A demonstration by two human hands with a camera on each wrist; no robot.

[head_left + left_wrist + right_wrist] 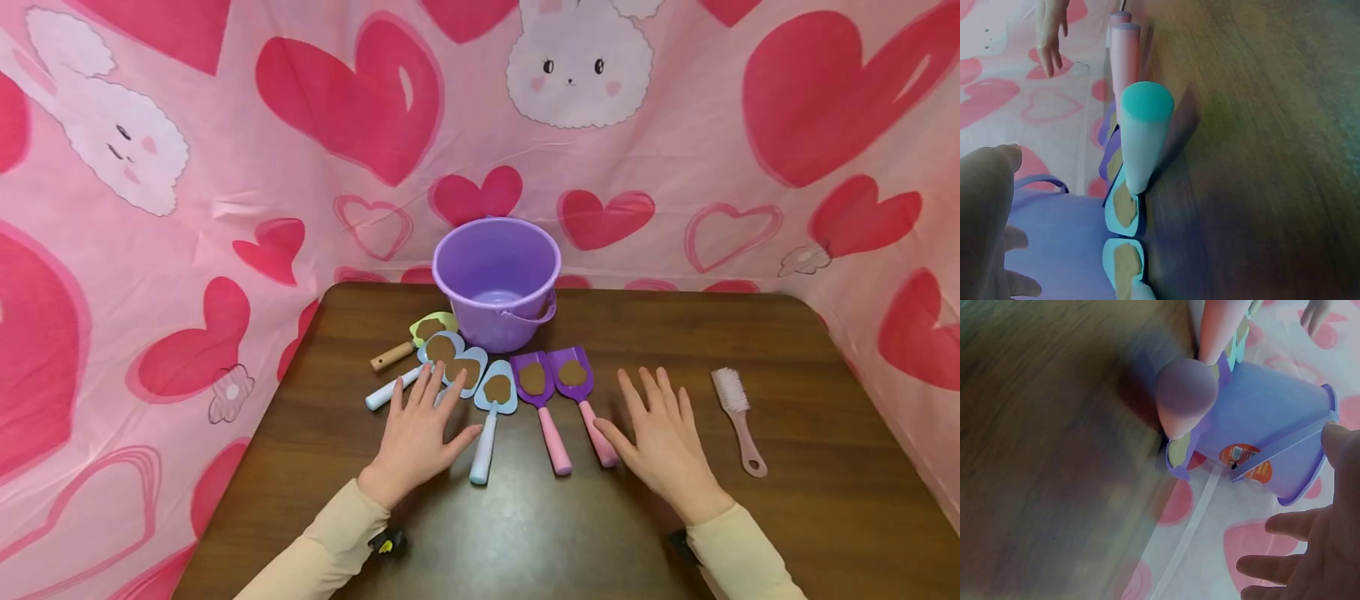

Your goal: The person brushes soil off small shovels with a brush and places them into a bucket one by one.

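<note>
Both hands empty, palms down, fingers spread. Left hand is over the left-side blue shovels, one blade partly visible beyond its fingertips. Nearest my left thumb, on its right: blue-handled shovel, handle running toward me. Right hand is nearer the outer purple shovel, which lies left of it, long axis slanting so the pink handle ends near my thumb. Inner purple shovel sits beside it. Brown wood-grain tabletop; purple bucket behind the blades, brush far right, pink heart-and-rabbit sheet around.
</note>
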